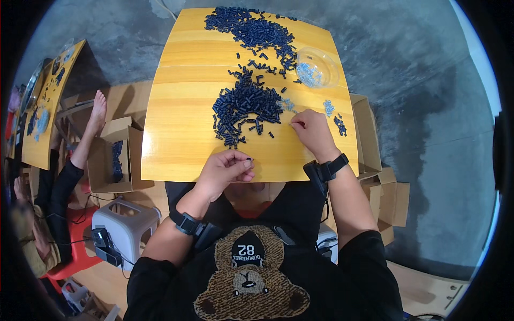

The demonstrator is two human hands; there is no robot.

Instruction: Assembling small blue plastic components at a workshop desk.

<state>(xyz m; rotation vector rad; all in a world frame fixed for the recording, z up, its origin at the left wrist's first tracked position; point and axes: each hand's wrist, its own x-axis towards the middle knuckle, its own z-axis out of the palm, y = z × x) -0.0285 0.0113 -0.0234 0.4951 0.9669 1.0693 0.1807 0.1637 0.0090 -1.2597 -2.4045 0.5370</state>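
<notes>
My left hand (224, 170) is at the table's near edge, thumb and fingers pinched on a small black plastic piece (249, 159). To its right and farther in, my right hand (315, 132) hovers low over the tabletop with its fingertips pressed together; whatever they hold, if anything, is too small to make out. Just beyond those fingertips lie a few tiny clear pieces (288, 105). A heap of small black plastic pieces (243, 104) spreads across the middle of the yellow wooden table (176, 117).
Another black heap (257, 32) covers the far end. A clear round bowl (333, 67) holds small clear pieces. At the right edge lie a clear cluster (329, 108) and a black cluster (340, 126). Cardboard boxes (367, 134) and a grey stool (120, 216) flank the table; another person sits left.
</notes>
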